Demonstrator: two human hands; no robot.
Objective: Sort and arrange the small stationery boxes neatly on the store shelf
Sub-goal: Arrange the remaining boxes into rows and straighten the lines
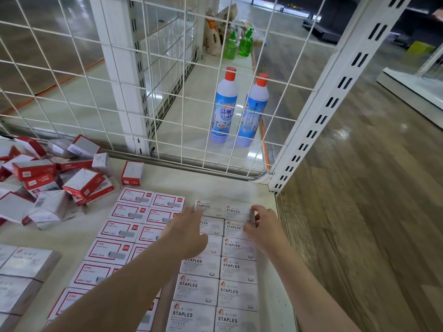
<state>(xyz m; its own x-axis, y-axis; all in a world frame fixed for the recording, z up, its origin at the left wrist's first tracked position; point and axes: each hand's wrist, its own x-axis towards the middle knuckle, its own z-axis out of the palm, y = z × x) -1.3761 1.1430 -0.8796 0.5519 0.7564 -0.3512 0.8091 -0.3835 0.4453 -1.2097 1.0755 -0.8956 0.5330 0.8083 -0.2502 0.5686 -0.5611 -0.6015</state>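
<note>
From my head camera: I'd say I'm maybe two thirds through. On the shelf (268, 195) there are already two tidy columns of white staple boxes (236, 269) on the right and, just beside them, two columns of red-framed boxes (119, 230), all lying flat and edge to edge. My left hand (185, 232) lies flat with straight fingers, pressing on the white boxes near the back of the left column. My right hand (262, 226) has its fingers curled, pinching the right edge of the back boxes (236, 212) to square them up.

Still left: the messy pile of red and white boxes (48, 178) at the back left, plus one stray box (131, 173) standing alone near it. A grey stack (22, 271) sits at the front left.
</note>
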